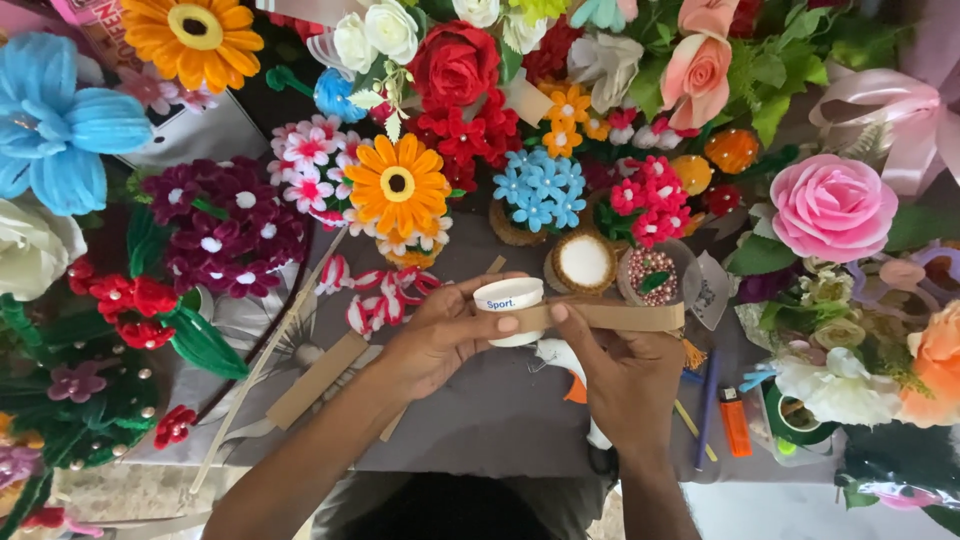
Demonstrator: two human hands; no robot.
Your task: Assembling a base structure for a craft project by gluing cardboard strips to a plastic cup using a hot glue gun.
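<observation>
Flowers made of fuzzy wire sit all around the grey table (500, 420). Near the left, a blue flower (55, 120) and an orange flower (397, 183) stand out. In the middle, the left hand (440, 335) wraps around a small white cup (508, 305). The right hand (625, 365) pinches a tan paper strip (610, 317) against the cup. An orange lighter (735, 422) lies at the right.

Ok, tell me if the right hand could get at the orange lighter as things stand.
Probably yes. The orange lighter lies just right of the right hand on bare table, nothing over it, but that hand is pinching the brown strip and would have to let go.
</observation>
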